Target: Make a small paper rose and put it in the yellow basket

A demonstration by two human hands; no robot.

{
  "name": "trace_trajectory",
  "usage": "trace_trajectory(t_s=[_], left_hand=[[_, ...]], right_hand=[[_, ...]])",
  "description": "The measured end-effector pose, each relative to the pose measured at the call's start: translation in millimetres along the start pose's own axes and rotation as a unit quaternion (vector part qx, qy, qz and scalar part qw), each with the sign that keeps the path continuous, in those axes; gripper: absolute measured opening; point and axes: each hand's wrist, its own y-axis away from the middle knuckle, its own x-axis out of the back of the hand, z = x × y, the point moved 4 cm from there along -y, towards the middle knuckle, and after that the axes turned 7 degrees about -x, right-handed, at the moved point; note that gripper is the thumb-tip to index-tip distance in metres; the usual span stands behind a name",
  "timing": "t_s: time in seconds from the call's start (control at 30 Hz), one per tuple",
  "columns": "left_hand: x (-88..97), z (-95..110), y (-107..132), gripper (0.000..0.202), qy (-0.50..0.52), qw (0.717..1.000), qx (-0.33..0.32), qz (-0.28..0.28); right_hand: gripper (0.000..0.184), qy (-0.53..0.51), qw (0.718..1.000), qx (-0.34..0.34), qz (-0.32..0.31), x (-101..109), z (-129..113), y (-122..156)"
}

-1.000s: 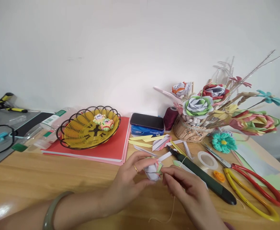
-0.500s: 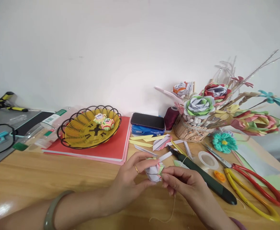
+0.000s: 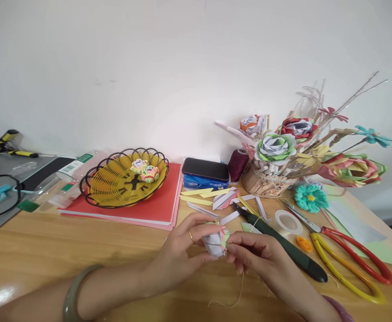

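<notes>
Holding a small white, pink and green paper flower (image 3: 215, 243) in the left hand (image 3: 187, 241), low and central over the wooden tabletop (image 3: 115, 241). Curling the left fingers over its top and bracing the thumb beneath, parting them only to the flower's width, probably for steadying without crushing the folds. Bringing the thumb and fingertips of the right hand (image 3: 258, 252) together at the flower's right edge in a tight pinch, hiding from view anything caught there; being unable to tell whether gripping thread or paper. Trailing a pale thread (image 3: 241, 290) below the right hand in a loose curve, apparently leaving slack. Having a dark green tool (image 3: 292, 250), a spool (image 3: 288, 222) and scissors (image 3: 319, 229) on the right, presumably for easy reach. Facing scattered paper strips (image 3: 197, 200) just beyond the hands. Setting two little paper blooms (image 3: 149, 174) apart in a yellow basket (image 3: 110, 185) at left, likely sheltering them from the clutter.
</notes>
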Motion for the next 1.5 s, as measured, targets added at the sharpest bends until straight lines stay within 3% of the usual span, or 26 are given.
trace_trajectory(t_s=[0.2, 0.6, 1.07, 1.33, 1.5], left_hand=[[0.9, -0.5, -0.1, 0.044, -0.014, 1.0, -0.016, 0.004], [0.3, 1.4, 0.6, 0.048, 0.019, 1.0, 0.013, -0.001], [-0.2, 4.2, -0.3, 0.043, -0.031, 0.999, -0.038, -0.002], [-0.4, -1.8, 1.6, 0.05, 0.029, 0.999, 0.018, 0.008], [-0.8, -1.7, 1.7, 0.051, 0.002, 1.0, 0.001, -0.005]], right_hand=[[0.025, 0.027, 0.998, 0.06, 0.02, -2.0, -1.8, 3.5], [0.032, 0.021, 0.999, 0.023, 0.028, -3.0, -2.2, 2.3], [0.025, 0.033, 0.995, -0.002, 0.091, -4.8, 0.2, 0.8], [0.028, 0.077, 0.994, 0.065, 0.038, -4.6, -3.1, 4.3], [0.022, 0.12, 0.985, 0.093, 0.078, -4.8, -1.9, 1.5]])
